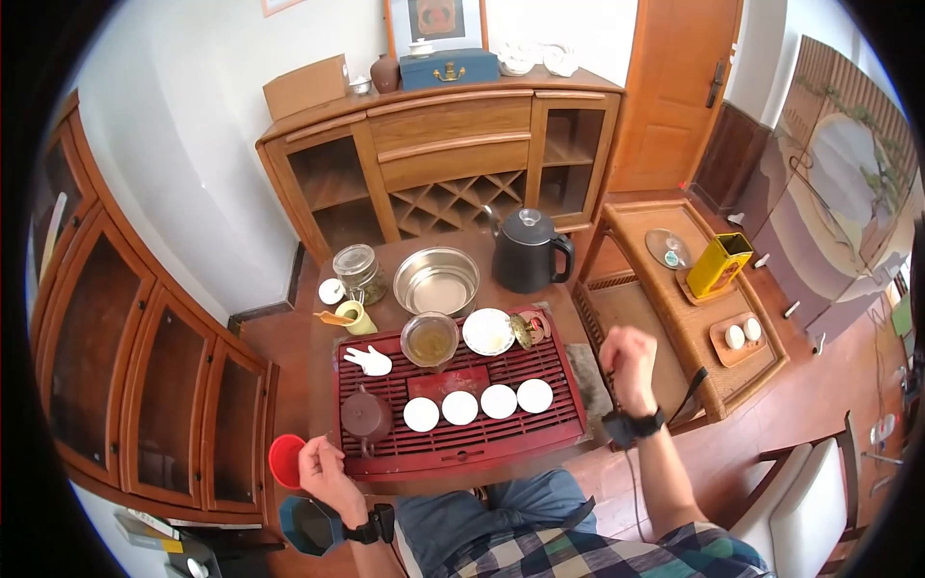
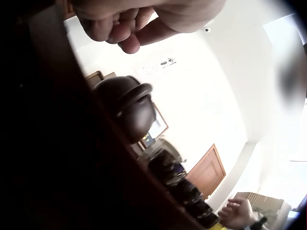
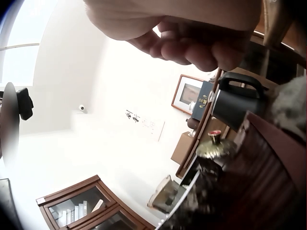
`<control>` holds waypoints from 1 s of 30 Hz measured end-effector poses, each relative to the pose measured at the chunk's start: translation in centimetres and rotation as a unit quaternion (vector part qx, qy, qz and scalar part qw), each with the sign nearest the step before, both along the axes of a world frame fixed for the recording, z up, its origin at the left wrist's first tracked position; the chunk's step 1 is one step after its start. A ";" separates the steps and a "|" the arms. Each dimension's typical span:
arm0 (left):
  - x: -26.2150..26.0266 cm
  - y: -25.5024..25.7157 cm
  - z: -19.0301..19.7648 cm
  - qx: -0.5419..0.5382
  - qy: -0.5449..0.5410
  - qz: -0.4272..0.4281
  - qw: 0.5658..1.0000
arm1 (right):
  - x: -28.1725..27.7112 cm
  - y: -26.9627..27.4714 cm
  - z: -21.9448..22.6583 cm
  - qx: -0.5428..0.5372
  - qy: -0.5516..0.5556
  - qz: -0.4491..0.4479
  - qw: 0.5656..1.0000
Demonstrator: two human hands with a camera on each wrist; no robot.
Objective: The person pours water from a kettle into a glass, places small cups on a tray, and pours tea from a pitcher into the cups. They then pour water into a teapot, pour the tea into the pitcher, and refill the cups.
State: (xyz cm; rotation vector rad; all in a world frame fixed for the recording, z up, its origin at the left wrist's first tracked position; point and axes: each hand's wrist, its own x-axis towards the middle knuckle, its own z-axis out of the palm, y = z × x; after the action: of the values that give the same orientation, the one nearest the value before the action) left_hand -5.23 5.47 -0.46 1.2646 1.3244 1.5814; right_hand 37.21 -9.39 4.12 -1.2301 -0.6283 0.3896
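My left hand (image 1: 326, 472) is at the front left corner of the dark red tea tray (image 1: 462, 470), beside a red cup (image 1: 286, 460). Its fingers are loosely bent with nothing between them in the left wrist view. Closest to it on the tray is a brown teapot (image 1: 366, 414). My right hand (image 1: 630, 361) hovers off the tray's right side, fingers loosely curled and holding nothing. Several white cups (image 1: 460, 407) stand in a row on the tray. Behind them are a glass pitcher (image 1: 430, 341) of pale liquid, a white bowl (image 1: 488, 331) and a patterned lid (image 1: 521, 330) beside it.
A black kettle (image 1: 528, 252), a steel basin (image 1: 436, 279) and a glass jar (image 1: 358, 275) stand behind the tray. White hand-shaped ornament (image 1: 369, 361) sits at its left. A wicker cart (image 1: 713, 371) carries a yellow tin (image 1: 720, 267). A blue bin (image 1: 310, 526) is at lower left.
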 end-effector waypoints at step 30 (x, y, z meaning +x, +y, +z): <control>-2.6 -10.9 13.4 0.209 0.101 -0.071 0.970 | -9.6 -3.7 -4.1 0.045 0.108 -0.084 0.990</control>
State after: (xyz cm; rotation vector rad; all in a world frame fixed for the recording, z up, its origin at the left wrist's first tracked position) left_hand -7.82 -5.45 12.95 1.7771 1.0170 1.7190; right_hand 27.62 -13.12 0.05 -1.1277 -0.3498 0.3447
